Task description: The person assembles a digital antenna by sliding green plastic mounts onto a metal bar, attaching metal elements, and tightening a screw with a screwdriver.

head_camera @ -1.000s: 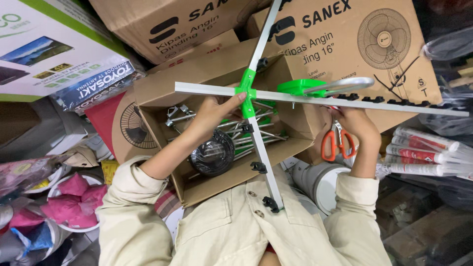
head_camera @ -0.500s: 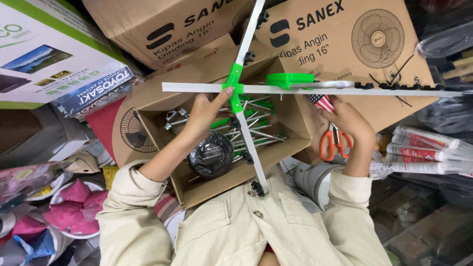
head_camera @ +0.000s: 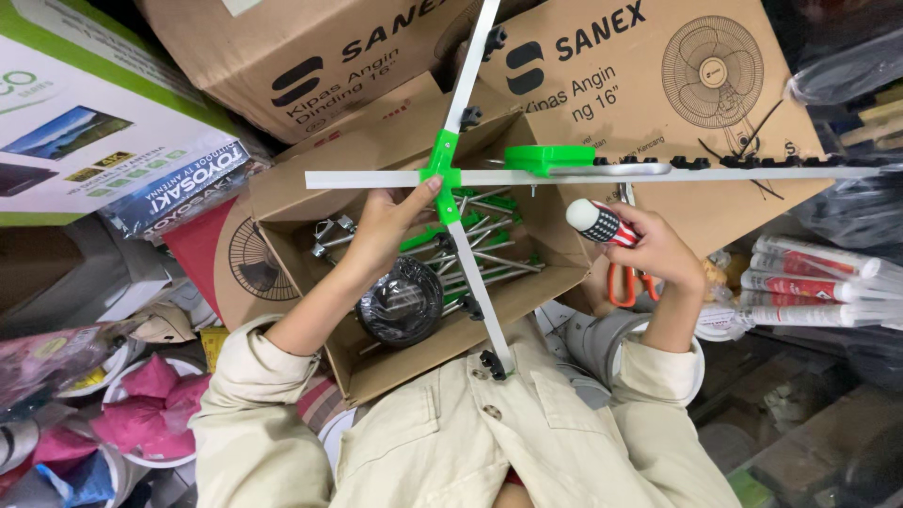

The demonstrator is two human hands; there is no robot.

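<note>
Holding the crossing of two white metal bars (head_camera: 583, 176), the left hand (head_camera: 388, 226) has its fingers closed around the green plastic joint (head_camera: 440, 169), with the thumb on top. The bars form a cross above an open cardboard box (head_camera: 310, 202) that contains metal rods (head_camera: 489, 259) and a black coil of cable (head_camera: 401, 301). The right hand (head_camera: 658, 249) is clamped on a screwdriver handle (head_camera: 600, 222) with red and white stripes, just under the long bar. Orange scissors (head_camera: 628, 282) lie partly hidden behind this hand.
</note>
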